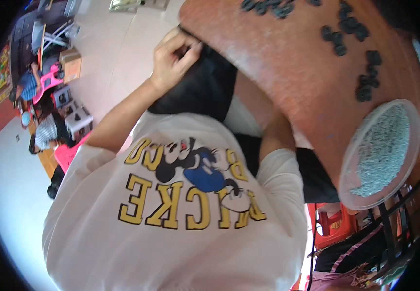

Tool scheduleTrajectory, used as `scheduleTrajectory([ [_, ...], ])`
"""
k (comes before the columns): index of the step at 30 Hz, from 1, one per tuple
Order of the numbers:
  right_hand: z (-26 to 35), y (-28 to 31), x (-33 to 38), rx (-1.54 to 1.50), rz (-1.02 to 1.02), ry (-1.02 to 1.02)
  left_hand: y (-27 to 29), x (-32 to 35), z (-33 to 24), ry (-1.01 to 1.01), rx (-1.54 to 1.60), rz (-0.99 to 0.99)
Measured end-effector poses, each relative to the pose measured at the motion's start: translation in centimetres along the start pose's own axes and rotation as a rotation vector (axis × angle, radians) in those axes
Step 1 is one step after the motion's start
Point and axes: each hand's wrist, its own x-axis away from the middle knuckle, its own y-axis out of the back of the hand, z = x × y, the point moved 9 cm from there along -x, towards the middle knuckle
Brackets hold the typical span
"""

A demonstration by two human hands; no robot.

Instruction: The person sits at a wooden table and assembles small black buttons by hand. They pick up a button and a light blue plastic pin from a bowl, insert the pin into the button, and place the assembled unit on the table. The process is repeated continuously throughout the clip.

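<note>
My left hand [175, 59] is at the corner of the reddish-brown table [287, 72], above the black trousers on my lap. Its fingers are curled in, thumb toward the fingertips; whatever they hold, if anything, is too small or hidden to name. The right forearm [278, 128] passes beneath the table edge, which hides my right hand. On the tabletop lie small black parts in clusters, among them one group [333, 40] near the far side and another [369, 77] farther right. A round translucent plastic tub [348, 186] at the right holds many thin, silvery metal pieces.
A red plastic stool [333, 225] and a black metal rack [404, 208] stand at the lower right. Across the pale tiled floor [115, 48] at the left, people sit near pink and grey stools [76, 119]. A cardboard box [71, 64] stands behind them.
</note>
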Motion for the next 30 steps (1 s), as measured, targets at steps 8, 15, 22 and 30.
scheduleTrajectory([
  [8,-2.3,-1.1,-1.3,-0.17,-0.104,-0.097,-0.3,-0.9,1.2,0.065,-0.097,0.061],
  [15,-2.5,-2.1,-1.7,-0.276,-0.14,-0.128,-0.2,-0.2,2.8,0.208,-0.055,0.084],
  [22,-2.9,-1.9,-1.3,-0.324,-0.188,-0.152,-1.1,-0.6,2.2,0.227,0.046,0.093],
  [30,-2.7,-2.3,0.4,-0.373,-0.242,-0.197,-1.1,-0.9,1.1,0.193,0.064,0.072],
])
